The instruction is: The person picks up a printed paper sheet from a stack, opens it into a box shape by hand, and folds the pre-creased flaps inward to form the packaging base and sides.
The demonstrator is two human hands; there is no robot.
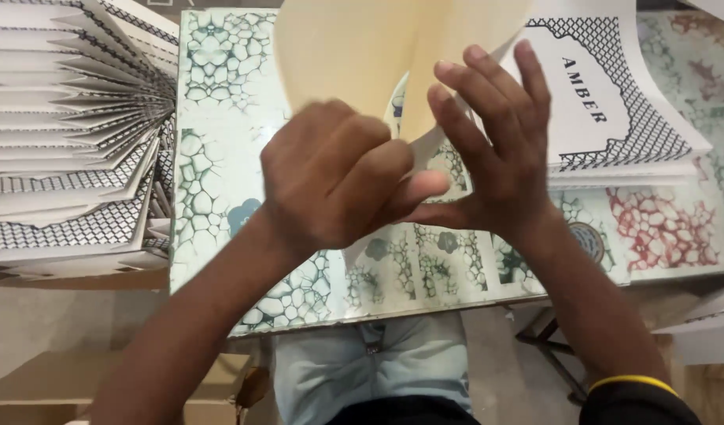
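Overhead, left hand [330, 177] pinches cream sheet [362, 55]; right hand [496, 149] spread open over patterned table [220, 134].

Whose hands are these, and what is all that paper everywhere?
The camera sits on a person's head and looks down, so you see that person's own two hands. The left hand is curled in a grip on a cream sheet of paper, bent and lifted off the table. The right hand has spread fingers pressed against the sheet's edge. Below lies a green-patterned board on the table. On the left is a fanned pile of folded covers; on the right is a stack of printed covers with net-patterned borders.
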